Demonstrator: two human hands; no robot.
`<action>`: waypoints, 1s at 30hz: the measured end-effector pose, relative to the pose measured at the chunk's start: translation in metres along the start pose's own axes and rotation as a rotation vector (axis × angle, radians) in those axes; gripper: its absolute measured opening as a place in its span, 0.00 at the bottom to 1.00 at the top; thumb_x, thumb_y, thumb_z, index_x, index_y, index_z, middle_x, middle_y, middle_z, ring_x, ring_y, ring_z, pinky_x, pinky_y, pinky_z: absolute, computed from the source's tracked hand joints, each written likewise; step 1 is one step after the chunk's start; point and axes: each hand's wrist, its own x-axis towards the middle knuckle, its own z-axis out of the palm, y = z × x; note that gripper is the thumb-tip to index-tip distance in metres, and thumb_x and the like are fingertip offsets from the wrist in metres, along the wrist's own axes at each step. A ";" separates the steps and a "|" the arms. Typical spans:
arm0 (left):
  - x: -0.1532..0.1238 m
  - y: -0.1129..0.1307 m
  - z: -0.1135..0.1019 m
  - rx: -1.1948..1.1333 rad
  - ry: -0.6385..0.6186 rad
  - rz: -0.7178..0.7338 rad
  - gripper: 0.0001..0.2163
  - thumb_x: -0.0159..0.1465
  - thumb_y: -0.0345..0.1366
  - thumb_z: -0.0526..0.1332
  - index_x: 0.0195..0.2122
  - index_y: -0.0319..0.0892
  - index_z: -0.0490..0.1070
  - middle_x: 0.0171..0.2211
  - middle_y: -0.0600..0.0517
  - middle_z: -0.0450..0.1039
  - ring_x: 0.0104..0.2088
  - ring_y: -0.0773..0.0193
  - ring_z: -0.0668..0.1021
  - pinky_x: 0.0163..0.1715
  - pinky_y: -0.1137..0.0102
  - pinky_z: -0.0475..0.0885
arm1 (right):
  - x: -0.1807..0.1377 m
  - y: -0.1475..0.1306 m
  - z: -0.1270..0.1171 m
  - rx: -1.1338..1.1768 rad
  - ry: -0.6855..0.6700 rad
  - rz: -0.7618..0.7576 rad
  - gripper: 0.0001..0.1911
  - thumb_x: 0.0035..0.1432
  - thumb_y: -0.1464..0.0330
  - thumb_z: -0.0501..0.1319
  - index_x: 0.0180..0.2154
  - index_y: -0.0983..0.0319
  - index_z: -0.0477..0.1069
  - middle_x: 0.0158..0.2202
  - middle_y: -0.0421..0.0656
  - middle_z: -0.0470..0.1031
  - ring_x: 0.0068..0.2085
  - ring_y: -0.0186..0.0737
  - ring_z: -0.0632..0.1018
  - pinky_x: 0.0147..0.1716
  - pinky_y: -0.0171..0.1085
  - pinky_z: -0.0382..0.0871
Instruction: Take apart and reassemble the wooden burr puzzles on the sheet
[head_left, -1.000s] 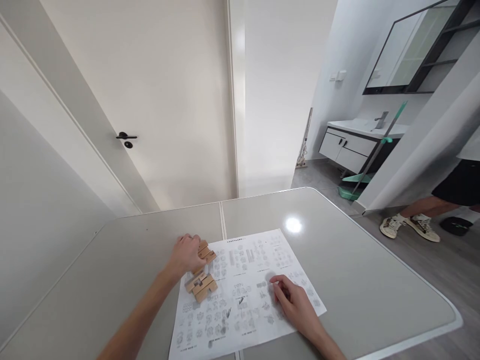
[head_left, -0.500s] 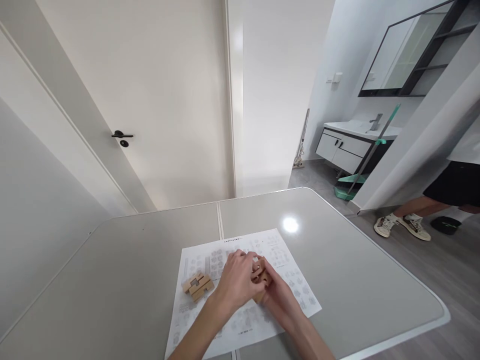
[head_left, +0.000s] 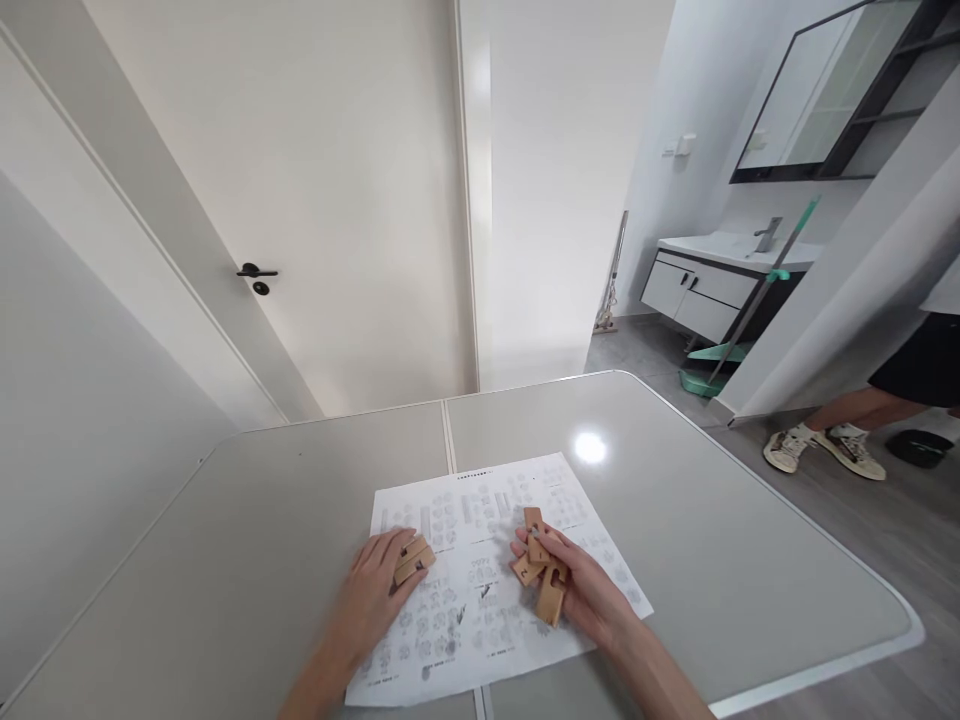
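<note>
A printed instruction sheet (head_left: 487, 590) lies on the grey table (head_left: 225, 560). My right hand (head_left: 581, 590) is closed on a bundle of notched wooden puzzle pieces (head_left: 541, 570), held just above the sheet's right half. My left hand (head_left: 375, 595) rests on the sheet's left part, its fingers laid over a second group of wooden pieces (head_left: 414, 560) that lie on the paper. Part of that group is hidden under the fingers.
The table has a centre seam (head_left: 448, 440) and a rounded right edge (head_left: 862, 560). Behind it stand a white door with a black handle (head_left: 256, 272). To the right are a vanity (head_left: 712, 290), a green broom and dustpan (head_left: 720, 350), and another person's legs (head_left: 847, 420).
My hands have come apart. The left has moved back left onto the pieces on the sheet, and the right now holds the other pieces alone.
</note>
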 end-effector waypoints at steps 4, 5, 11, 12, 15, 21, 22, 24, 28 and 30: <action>0.021 -0.007 -0.004 0.037 0.069 -0.205 0.21 0.67 0.45 0.59 0.59 0.46 0.67 0.59 0.45 0.74 0.60 0.48 0.73 0.59 0.58 0.69 | -0.007 0.002 0.012 -0.027 -0.019 0.031 0.19 0.58 0.65 0.73 0.48 0.63 0.75 0.52 0.52 0.81 0.51 0.53 0.83 0.47 0.46 0.80; 0.027 -0.009 -0.007 0.046 0.091 -0.248 0.21 0.67 0.45 0.59 0.60 0.45 0.66 0.58 0.44 0.74 0.59 0.47 0.73 0.59 0.56 0.68 | -0.009 0.002 0.016 -0.028 -0.030 0.036 0.18 0.57 0.65 0.73 0.48 0.63 0.75 0.51 0.51 0.82 0.51 0.53 0.83 0.47 0.46 0.79; 0.028 0.026 -0.017 -0.105 0.168 -0.257 0.21 0.69 0.47 0.54 0.56 0.38 0.68 0.62 0.35 0.68 0.64 0.36 0.65 0.60 0.48 0.63 | -0.019 -0.002 0.035 -0.079 -0.082 0.030 0.17 0.57 0.62 0.73 0.46 0.62 0.77 0.49 0.49 0.82 0.50 0.52 0.83 0.47 0.44 0.79; 0.022 0.041 -0.015 -0.166 0.118 -0.210 0.18 0.71 0.49 0.51 0.50 0.42 0.71 0.56 0.39 0.74 0.59 0.41 0.72 0.54 0.53 0.69 | -0.019 -0.002 0.038 -0.081 -0.096 0.025 0.17 0.57 0.62 0.73 0.46 0.62 0.77 0.48 0.49 0.82 0.50 0.52 0.83 0.47 0.44 0.79; 0.005 0.090 -0.002 -0.447 -0.162 -0.093 0.22 0.73 0.55 0.47 0.33 0.47 0.71 0.31 0.51 0.81 0.32 0.56 0.81 0.33 0.67 0.73 | -0.019 0.002 0.046 -0.055 -0.133 -0.007 0.19 0.56 0.62 0.74 0.46 0.62 0.76 0.47 0.49 0.83 0.51 0.51 0.82 0.46 0.42 0.78; -0.001 0.132 0.024 -0.915 -0.271 -0.186 0.25 0.69 0.62 0.49 0.32 0.45 0.68 0.19 0.54 0.73 0.18 0.64 0.72 0.22 0.70 0.66 | -0.016 0.008 0.054 -0.051 -0.109 -0.074 0.24 0.54 0.59 0.75 0.48 0.62 0.74 0.49 0.51 0.82 0.52 0.54 0.82 0.32 0.38 0.77; 0.000 0.133 0.025 -0.931 -0.257 -0.205 0.25 0.68 0.62 0.50 0.31 0.45 0.69 0.18 0.54 0.72 0.18 0.64 0.71 0.22 0.70 0.66 | -0.014 0.009 0.053 -0.053 -0.078 -0.085 0.24 0.53 0.59 0.76 0.48 0.61 0.75 0.50 0.51 0.82 0.51 0.55 0.82 0.31 0.38 0.77; 0.002 0.135 0.023 -0.946 -0.239 -0.229 0.25 0.67 0.62 0.52 0.29 0.45 0.69 0.17 0.54 0.71 0.19 0.63 0.72 0.24 0.69 0.66 | -0.008 0.010 0.049 -0.049 -0.001 -0.114 0.24 0.52 0.58 0.76 0.47 0.61 0.75 0.51 0.50 0.82 0.51 0.55 0.82 0.35 0.41 0.79; 0.001 0.140 0.017 -0.922 -0.201 -0.241 0.25 0.67 0.62 0.52 0.28 0.45 0.70 0.18 0.53 0.71 0.21 0.61 0.73 0.25 0.69 0.68 | 0.014 0.016 0.034 -0.030 0.155 -0.223 0.23 0.52 0.54 0.74 0.45 0.59 0.76 0.48 0.48 0.83 0.51 0.55 0.83 0.43 0.46 0.81; -0.001 0.139 0.014 -0.912 -0.186 -0.238 0.25 0.67 0.62 0.52 0.28 0.46 0.70 0.18 0.52 0.72 0.21 0.61 0.73 0.25 0.69 0.68 | 0.024 0.018 0.027 -0.025 0.203 -0.262 0.20 0.53 0.54 0.73 0.42 0.58 0.76 0.45 0.45 0.84 0.51 0.51 0.83 0.44 0.43 0.82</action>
